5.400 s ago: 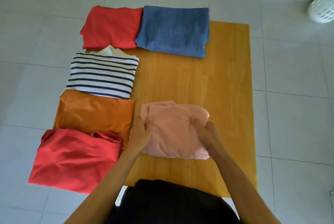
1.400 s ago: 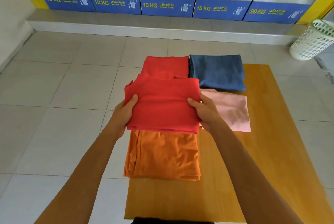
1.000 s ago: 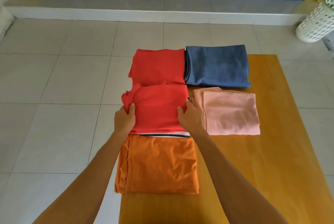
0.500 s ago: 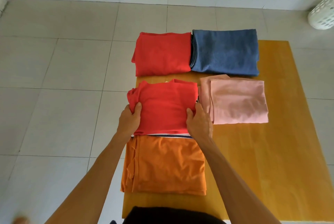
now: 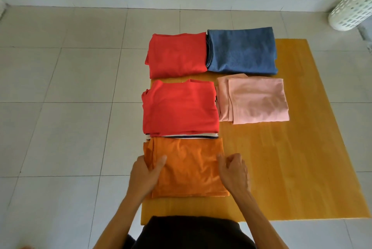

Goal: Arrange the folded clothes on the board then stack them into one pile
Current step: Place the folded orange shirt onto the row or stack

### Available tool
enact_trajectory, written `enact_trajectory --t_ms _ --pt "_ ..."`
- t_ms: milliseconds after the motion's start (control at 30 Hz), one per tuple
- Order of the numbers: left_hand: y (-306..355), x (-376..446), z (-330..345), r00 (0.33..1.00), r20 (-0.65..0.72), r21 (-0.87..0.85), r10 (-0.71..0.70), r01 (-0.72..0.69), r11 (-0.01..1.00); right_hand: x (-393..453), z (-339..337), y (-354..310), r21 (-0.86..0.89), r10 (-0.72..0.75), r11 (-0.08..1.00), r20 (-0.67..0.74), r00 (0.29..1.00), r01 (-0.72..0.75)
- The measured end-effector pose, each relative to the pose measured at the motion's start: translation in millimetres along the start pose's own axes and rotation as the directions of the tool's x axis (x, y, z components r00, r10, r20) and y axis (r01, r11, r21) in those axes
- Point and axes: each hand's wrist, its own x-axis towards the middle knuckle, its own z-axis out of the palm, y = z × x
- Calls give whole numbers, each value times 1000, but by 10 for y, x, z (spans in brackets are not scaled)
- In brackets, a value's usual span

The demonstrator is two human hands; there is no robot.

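Now both hands, left (image 5: 146,172) and right (image 5: 233,172), pinch the orange garment's (image 5: 189,166) edges on the board (image 5: 281,168).

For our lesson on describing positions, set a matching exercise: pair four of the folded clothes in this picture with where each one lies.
Clothes:
1. orange garment
2. blue garment
3. pink garment
4. striped garment

Places:
A. far row, right of a red garment
B. under the nearer red garment, only its edge showing
C. nearest the person, a hand at each side
D. middle row, right side of the board

Pairs: 1-C, 2-A, 3-D, 4-B
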Motion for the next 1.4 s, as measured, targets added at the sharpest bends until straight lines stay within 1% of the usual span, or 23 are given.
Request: enact_trajectory --t_ms 100,133,267,367,500,567,667,733,800,900,1033,1133,1200,1300,1367,1400 --pt "-31 -84 133 998 39 8 -46 45 999 -72 94 -25 71 40 996 80 996 -46" --pt "-34 -99 161 997 51 5 -55 55 998 -79 110 -43 72 33 997 103 994 -41" --pt "-85 -98 161 993 111 -34 -49 53 998 -94 107 -78 53 -68 997 165 984 60" --pt "-93 -112 45 982 184 -94 -46 64 993 -124 11 -44 109 -116 989 181 977 98" --pt "-30 -200 -256 955 290 -179 55 -3 984 -230 -230 -98 252 -203 959 294 934 128" --pt "87 -229 -475 943 305 -239 132 -58 969 -246 -406 -220 317 -260 934 276 926 168" --pt "413 -157 -779 939 257 -302 227 -145 942 -186 -694 -587 432 -382 865 236 893 256" --pt "697 -12 -916 945 203 -309 255 -185 933 -62 -833 -905 471 -450 822 194 872 320" --pt "982 178 -991 951 161 -306 264 -206 930 137 -884 -1201 451 -474 808 118 872 378" --pt "1304 472 -1009 956 154 -338 248 -185 923 465 -853 -1530 417 -476 810 54 878 413" --pt "1508 808 -938 974 144 -351 174 -114 929 831 -753 -1728 351 -428 856 69 901 380" --pt "1482 982 -825 983 138 -307 124 -76 949 950 -654 -1733 290 -400 886 86 913 361" --pt "1425 1040 -726 990 76 -221 117 -98 970 964 -560 -1676 233 -362 911 64 930 339" --pt "1328 1104 -626 984 -56 -55 168 -171 984 927 -409 -1536 178 -288 940 -44 957 291" --pt "1286 1111 -595 986 -96 -25 140 -143 989 907 -343 -1451 181 -233 953 -82 969 244" --pt "1271 1101 -580 988 -102 -16 119 -121 993 910 -325 -1427 199 -200 957 -72 977 211"
